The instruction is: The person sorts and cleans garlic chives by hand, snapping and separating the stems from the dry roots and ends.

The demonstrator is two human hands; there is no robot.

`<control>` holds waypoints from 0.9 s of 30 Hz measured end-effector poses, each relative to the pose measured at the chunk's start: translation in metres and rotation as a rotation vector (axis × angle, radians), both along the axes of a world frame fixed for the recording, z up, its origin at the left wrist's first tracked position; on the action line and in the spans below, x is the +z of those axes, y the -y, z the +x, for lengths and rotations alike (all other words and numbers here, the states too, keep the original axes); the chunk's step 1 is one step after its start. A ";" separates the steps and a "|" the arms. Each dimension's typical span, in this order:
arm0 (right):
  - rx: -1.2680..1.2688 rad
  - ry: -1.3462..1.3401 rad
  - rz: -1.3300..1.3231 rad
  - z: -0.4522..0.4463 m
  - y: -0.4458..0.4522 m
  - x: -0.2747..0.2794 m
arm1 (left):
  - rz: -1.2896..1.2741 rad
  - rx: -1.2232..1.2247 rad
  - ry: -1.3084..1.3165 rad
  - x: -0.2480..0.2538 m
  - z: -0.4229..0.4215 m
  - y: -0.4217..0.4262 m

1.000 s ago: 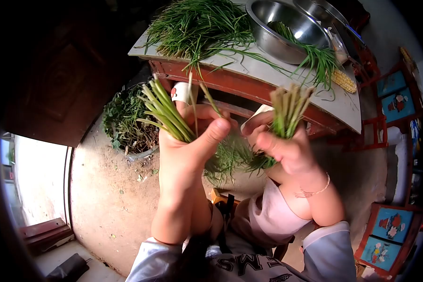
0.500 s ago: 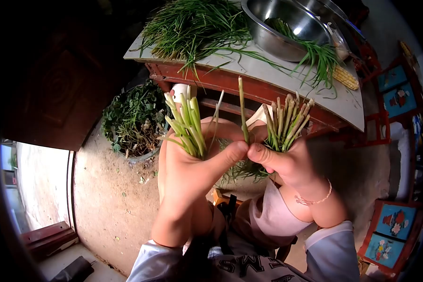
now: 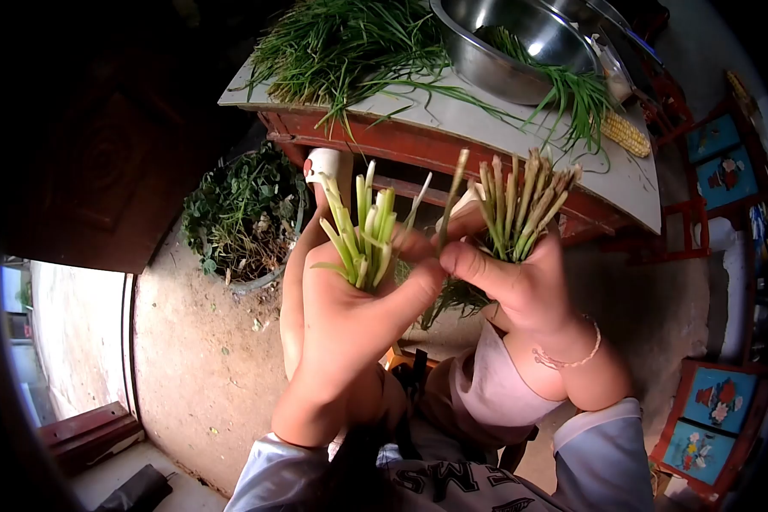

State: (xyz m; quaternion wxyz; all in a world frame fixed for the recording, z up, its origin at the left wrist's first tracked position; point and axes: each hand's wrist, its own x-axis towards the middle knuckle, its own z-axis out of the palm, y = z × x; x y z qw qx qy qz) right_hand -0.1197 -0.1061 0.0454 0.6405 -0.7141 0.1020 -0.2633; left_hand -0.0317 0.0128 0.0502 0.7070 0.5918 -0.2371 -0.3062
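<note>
My left hand (image 3: 341, 307) is closed around a bunch of garlic chives (image 3: 369, 243) whose pale green-white stem ends point up. In my right hand (image 3: 529, 286) is another bunch of garlic chives (image 3: 520, 209), with brownish stem ends. Between the two bunches a single chive stalk (image 3: 453, 192) stands up at the meeting thumbs and fingers. Motion blurs the fingertips there, so which hand pinches it cannot be told. Green leaves hang below the hands, mostly hidden by them.
Ahead stands a red table with a pale top (image 3: 623, 183). On it lie a heap of garlic chives (image 3: 341, 51), a steel basin (image 3: 503, 72) with chives over its rim, and a corn cob (image 3: 625, 135). A tub of leafy scraps (image 3: 243, 218) sits on the floor at left.
The single stalk has tilted to the right and its tip has dropped slightly. The left bunch has shifted a little to the right, and my fingertips have moved around the stalk.
</note>
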 end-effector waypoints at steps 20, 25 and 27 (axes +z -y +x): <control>-0.457 0.023 0.277 -0.004 0.050 0.007 | 0.047 0.086 0.076 0.000 0.010 -0.011; -0.155 -0.208 0.131 0.006 0.031 -0.004 | 0.058 0.103 -0.008 0.002 0.017 -0.017; -0.114 -0.149 0.174 0.007 0.016 -0.002 | 0.071 0.085 -0.021 0.003 0.018 -0.018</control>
